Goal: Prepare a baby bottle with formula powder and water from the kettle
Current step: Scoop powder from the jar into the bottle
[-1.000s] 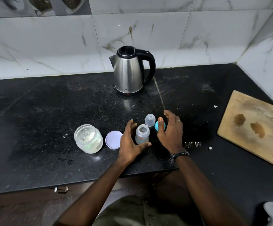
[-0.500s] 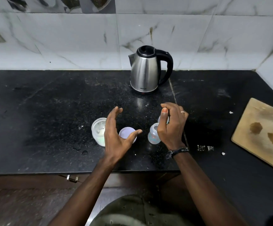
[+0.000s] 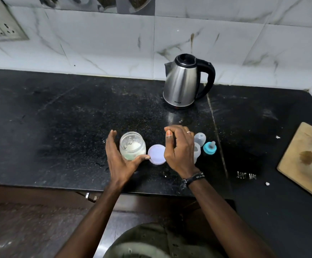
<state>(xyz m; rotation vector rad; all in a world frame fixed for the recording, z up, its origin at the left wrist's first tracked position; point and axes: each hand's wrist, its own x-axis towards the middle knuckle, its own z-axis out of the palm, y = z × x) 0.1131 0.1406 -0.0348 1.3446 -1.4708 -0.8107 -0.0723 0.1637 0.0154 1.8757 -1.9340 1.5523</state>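
Note:
A glass jar (image 3: pixel 132 146) holding white formula powder stands open near the front of the black counter (image 3: pixel 58 127). My left hand (image 3: pixel 121 162) is open and cupped around it, fingers on its left, thumb tip at its front base. The jar's lavender lid (image 3: pixel 156 155) lies flat just to its right. Over that lid hovers my right hand (image 3: pixel 179 151), fingers curled with nothing visible in them. The baby bottle (image 3: pixel 197 151) is mostly hidden behind this hand. Its clear cap (image 3: pixel 200 139) and teal nipple ring (image 3: pixel 209 148) sit to the right. A steel kettle (image 3: pixel 182 82) stands at the back.
A wooden cutting board (image 3: pixel 308 161) lies at the right edge. Small metal bits (image 3: pixel 246 175) and white crumbs dot the counter near it. A wall socket (image 3: pixel 0 25) is at the upper left. The counter's front edge runs just below my wrists.
My left hand moved left from the bottle to the powder jar. My right hand let go of the bottle and shifted left over the lid. The camera view swung left.

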